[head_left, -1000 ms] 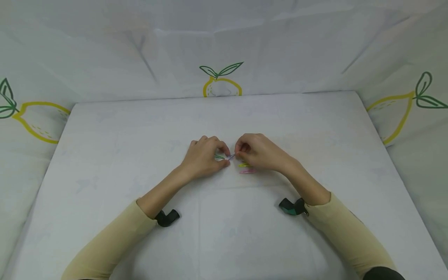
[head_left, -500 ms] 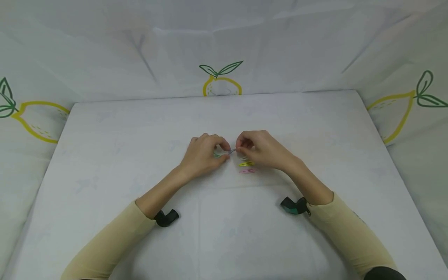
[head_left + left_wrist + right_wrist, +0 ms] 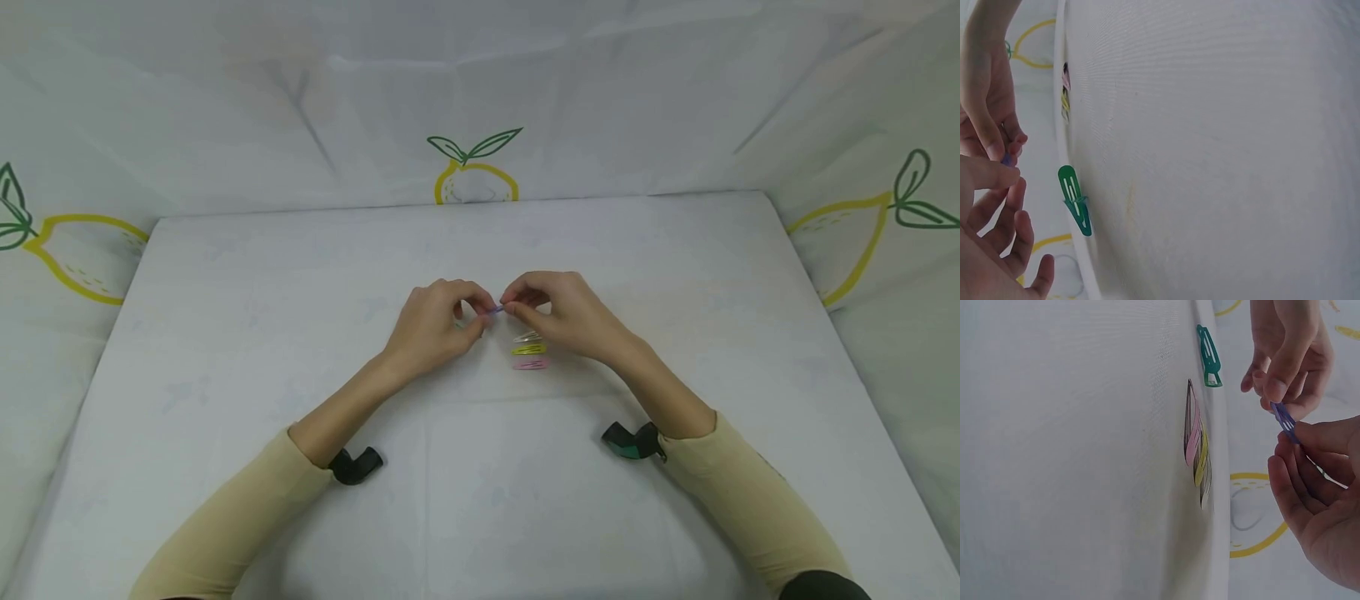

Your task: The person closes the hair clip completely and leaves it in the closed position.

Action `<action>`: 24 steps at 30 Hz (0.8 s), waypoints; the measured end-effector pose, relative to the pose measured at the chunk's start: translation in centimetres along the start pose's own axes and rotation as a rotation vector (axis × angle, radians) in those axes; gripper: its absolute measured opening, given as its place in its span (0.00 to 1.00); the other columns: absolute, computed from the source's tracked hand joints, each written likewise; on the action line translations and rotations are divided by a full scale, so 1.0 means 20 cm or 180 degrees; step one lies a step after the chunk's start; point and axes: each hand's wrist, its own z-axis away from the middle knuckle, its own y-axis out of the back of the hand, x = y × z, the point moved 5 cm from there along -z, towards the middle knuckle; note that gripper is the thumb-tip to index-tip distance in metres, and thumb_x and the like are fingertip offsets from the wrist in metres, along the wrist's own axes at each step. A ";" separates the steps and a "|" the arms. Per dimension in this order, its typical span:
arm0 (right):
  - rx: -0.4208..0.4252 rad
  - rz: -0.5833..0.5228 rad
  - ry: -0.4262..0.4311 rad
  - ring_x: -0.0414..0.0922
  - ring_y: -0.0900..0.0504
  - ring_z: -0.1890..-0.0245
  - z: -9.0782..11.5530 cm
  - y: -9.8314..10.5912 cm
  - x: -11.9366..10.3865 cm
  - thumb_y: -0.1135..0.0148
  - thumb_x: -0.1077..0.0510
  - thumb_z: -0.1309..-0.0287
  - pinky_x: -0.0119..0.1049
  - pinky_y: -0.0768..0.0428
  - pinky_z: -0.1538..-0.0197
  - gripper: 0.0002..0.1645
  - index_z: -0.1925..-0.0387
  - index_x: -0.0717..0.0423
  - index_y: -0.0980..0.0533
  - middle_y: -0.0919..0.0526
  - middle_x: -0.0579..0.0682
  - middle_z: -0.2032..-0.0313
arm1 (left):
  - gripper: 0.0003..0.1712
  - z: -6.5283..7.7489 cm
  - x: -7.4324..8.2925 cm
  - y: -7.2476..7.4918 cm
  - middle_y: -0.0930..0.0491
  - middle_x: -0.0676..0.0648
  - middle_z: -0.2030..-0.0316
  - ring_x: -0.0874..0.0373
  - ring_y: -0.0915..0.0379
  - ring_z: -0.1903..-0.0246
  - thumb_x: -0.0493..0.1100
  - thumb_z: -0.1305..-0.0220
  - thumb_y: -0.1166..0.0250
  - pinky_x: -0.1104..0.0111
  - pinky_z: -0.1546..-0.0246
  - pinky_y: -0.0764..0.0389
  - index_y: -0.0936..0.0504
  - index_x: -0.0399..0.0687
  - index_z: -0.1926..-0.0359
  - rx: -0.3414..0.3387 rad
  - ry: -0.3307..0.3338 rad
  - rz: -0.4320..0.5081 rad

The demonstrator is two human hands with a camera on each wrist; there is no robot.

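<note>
Between both hands is a purple snap hair clip point(image 3: 1284, 419), lifted off the table. My left hand point(image 3: 435, 329) pinches one end with thumb and index finger. At the other end, the thumb and fingertips of my right hand point(image 3: 577, 317) grip the clip. A green hair clip point(image 3: 1074, 199) lies on the table by the left hand, mostly covered by it in the head view. Below the right hand lie a pink hair clip point(image 3: 530, 364), a yellow hair clip point(image 3: 529, 350) and a whitish hair clip point(image 3: 528, 337), one above the other in a row.
A white cloth covers the table point(image 3: 480, 483). White curtains with lemon drawings point(image 3: 477, 185) stand at the back and both sides. Dark wrist-worn devices point(image 3: 357, 466) stick out at both sleeves.
Both hands have risen slightly away from me with the purple hair clip, which has turned more level. The row of whitish, yellow and pink hair clips has become uncovered.
</note>
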 end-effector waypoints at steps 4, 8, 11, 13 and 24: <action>0.0011 -0.0060 0.0019 0.48 0.09 0.55 0.00 0.00 0.00 0.32 0.63 0.27 0.47 0.11 0.42 0.08 0.52 0.62 0.12 0.07 0.56 0.54 | 0.08 0.00 0.00 0.02 0.08 0.51 0.61 0.54 0.20 0.64 0.35 0.32 0.29 0.64 0.59 0.22 0.08 0.49 0.55 0.0070 -0.0002 0.0065; -0.0009 -0.0151 0.0024 0.51 0.08 0.54 0.00 0.00 0.00 0.31 0.61 0.27 0.47 0.11 0.42 0.10 0.51 0.61 0.11 0.06 0.56 0.53 | 0.08 0.00 0.00 0.03 0.08 0.50 0.60 0.54 0.21 0.65 0.34 0.31 0.30 0.65 0.60 0.24 0.08 0.49 0.55 0.0114 -0.0021 0.0112; -0.0020 -0.0187 0.0043 0.52 0.09 0.54 0.00 0.00 0.01 0.31 0.61 0.27 0.47 0.11 0.42 0.10 0.51 0.62 0.11 0.06 0.57 0.54 | 0.08 0.00 0.01 0.03 0.09 0.50 0.61 0.55 0.22 0.66 0.34 0.31 0.30 0.65 0.61 0.25 0.08 0.48 0.55 0.0103 -0.0039 0.0124; -0.0029 -0.0194 0.0060 0.52 0.09 0.54 0.00 0.00 0.01 0.31 0.61 0.27 0.47 0.12 0.42 0.09 0.51 0.62 0.11 0.07 0.57 0.54 | 0.08 0.00 0.00 0.03 0.09 0.50 0.61 0.55 0.23 0.67 0.34 0.31 0.30 0.66 0.62 0.25 0.09 0.48 0.55 0.0081 -0.0035 0.0131; -0.0052 -0.0216 0.0112 0.46 0.09 0.55 0.00 0.01 0.01 0.30 0.63 0.29 0.45 0.12 0.41 0.08 0.52 0.62 0.11 0.06 0.54 0.55 | 0.07 0.01 0.02 0.04 0.10 0.50 0.63 0.54 0.26 0.69 0.33 0.31 0.30 0.66 0.66 0.29 0.09 0.48 0.57 0.0032 -0.0013 0.0237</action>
